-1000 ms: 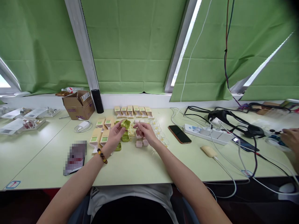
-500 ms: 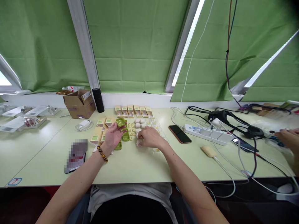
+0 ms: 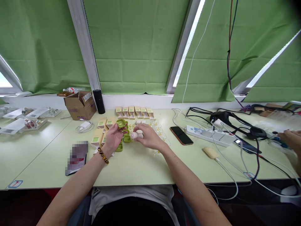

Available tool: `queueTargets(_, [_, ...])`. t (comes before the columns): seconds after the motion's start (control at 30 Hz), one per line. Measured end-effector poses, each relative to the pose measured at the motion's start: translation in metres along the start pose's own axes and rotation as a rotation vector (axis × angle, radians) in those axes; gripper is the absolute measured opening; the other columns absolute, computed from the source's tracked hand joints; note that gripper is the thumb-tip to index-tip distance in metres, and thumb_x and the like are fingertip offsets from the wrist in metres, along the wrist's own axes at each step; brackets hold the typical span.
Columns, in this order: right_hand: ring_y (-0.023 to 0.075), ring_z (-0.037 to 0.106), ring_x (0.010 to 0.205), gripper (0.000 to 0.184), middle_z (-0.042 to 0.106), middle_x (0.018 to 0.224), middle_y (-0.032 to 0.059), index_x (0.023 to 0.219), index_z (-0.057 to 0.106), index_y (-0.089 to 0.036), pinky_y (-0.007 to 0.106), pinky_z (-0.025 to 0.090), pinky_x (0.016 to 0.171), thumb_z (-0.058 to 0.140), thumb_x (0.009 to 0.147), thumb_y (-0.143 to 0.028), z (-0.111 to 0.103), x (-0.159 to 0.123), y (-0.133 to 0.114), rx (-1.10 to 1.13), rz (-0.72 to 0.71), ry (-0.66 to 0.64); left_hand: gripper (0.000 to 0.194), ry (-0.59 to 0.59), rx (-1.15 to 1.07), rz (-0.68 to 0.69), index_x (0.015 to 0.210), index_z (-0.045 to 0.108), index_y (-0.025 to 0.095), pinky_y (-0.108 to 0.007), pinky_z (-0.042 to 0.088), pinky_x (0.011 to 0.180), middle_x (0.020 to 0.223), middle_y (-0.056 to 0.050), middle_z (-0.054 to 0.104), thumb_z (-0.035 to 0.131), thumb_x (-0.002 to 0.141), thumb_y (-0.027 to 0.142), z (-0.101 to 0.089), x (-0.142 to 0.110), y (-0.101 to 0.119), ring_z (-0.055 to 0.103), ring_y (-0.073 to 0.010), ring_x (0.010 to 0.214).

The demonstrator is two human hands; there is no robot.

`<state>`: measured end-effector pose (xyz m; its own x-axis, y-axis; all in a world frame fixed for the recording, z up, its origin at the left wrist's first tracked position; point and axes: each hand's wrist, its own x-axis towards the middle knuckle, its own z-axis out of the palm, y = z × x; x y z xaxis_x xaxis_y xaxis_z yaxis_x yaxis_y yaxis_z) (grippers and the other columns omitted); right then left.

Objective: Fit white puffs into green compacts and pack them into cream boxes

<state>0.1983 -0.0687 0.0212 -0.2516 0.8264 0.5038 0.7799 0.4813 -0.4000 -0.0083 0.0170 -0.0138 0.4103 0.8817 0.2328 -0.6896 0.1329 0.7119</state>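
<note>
Overall, green blinds (image 3: 136, 47) back the worktop (image 3: 141, 168); left of its orange-edged smartphone (image 3: 181, 135), the left grip (image 3: 113, 138) holds a square green dish (image 3: 121, 123), the right grip (image 3: 150, 136) a pinkish cylinder (image 3: 134, 135), carton labels (image 3: 95, 139) being illegible.

pale pieces (image 3: 139, 122): partly behind your right hand (image 3: 150, 137)
yellow bits (image 3: 130, 128): too small to tell
co-worker's hand (image 3: 291, 140): cut by right edge

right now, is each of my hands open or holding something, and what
Left hand: closed on a small green dish.
Right hand: closed, fingertips holding a small pale pink piece.
</note>
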Motion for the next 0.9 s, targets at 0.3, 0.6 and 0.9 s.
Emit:
queueTargets(0.3, [0.0234, 0.064, 0.097, 0.03, 0.07, 0.105, 0.0038, 0.107, 0.063, -0.025, 0.039, 0.049, 0.089, 0.079, 0.082, -0.025, 0.019, 0.0, -0.009, 0.445, -0.077, 0.333, 0.019, -0.008, -0.014, 0.008, 0.094, 0.071, 0.017, -0.037, 0.056, 0.085, 0.103, -0.008, 0.075, 0.079, 0.085, 0.032, -0.003, 0.001, -0.003, 0.068, -0.02, 0.089])
queueTargets(0.6, [0.0204, 0.062, 0.095, 0.034, 0.067, 0.106, 0.0039, 0.109, 0.068, -0.026, 0.036, 0.051, 0.086, 0.084, 0.081, -0.036, 0.029, 0.004, -0.004, 1.011, 0.051, 0.352, 0.019, -0.046, 0.044, 0.029, 0.095, 0.069, 0.018, -0.036, 0.055, 0.081, 0.101, -0.008, 0.076, 0.078, 0.088, 0.033, -0.003, -0.001, -0.006, 0.071, -0.0204, 0.091])
queueTargets(0.9, [0.0182, 0.067, 0.084, 0.032, 0.073, 0.095, 0.0042, 0.105, 0.073, -0.022, 0.033, 0.057, 0.081, 0.082, 0.083, -0.045, 0.03, 0.01, 0.007, 1.706, 0.305, 0.262, 0.036, -0.094, 0.194, 0.073, 0.118, 0.073, 0.018, -0.033, 0.055, 0.081, 0.114, -0.011, 0.074, 0.079, 0.088, 0.036, 0.0, -0.003, -0.005, 0.068, -0.0199, 0.094])
